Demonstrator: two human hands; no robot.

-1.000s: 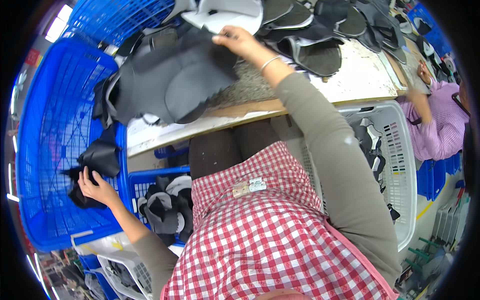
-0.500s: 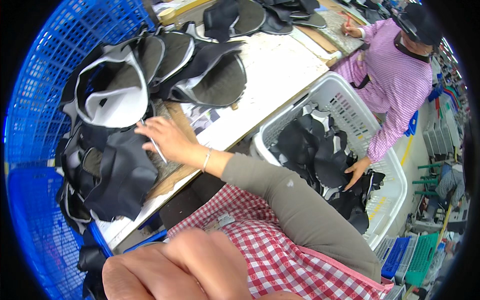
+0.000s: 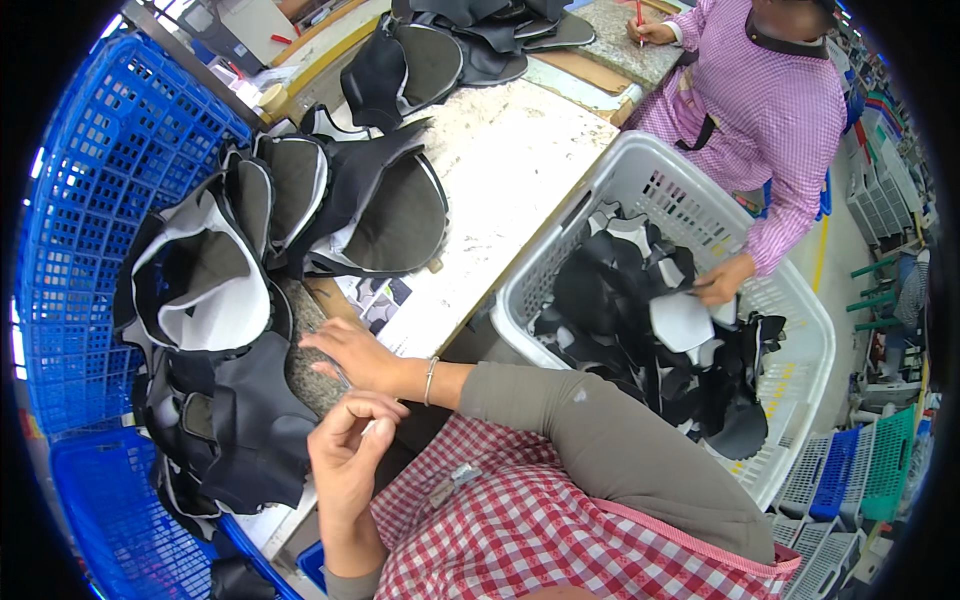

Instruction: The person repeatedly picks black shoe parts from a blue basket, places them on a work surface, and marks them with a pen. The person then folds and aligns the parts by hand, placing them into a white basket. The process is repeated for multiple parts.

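My right hand (image 3: pixel 358 357) is over the table's near edge. Its fingers reach toward the black pieces, and a slim silver pen-like tool (image 3: pixel 343 376) shows partly beneath them. Just below it, my left hand (image 3: pixel 345 450) is closed, thumb against curled fingers; a small whitish bit shows at the tips, too small to name. Left of both hands lies a pile of flat black cut pieces (image 3: pixel 255 425). Behind the pile stand curved black shells with white lining (image 3: pixel 215 320) and grey-soled faces (image 3: pixel 400 215), overlapping one another.
Blue plastic crates (image 3: pixel 120 200) line the left. A large white basket (image 3: pixel 520 325) of black and white pieces stands at right. A co-worker in pink checks (image 3: pixel 765 110) has one hand in it and a red pen (image 3: pixel 639 14) in the other. More black pieces (image 3: pixel 430 65) lie at the back.
My left hand has gone from close before the camera to beside my right hand, which has drawn back slightly from the black pieces. The co-worker's hand has a white piece. The view has shifted.
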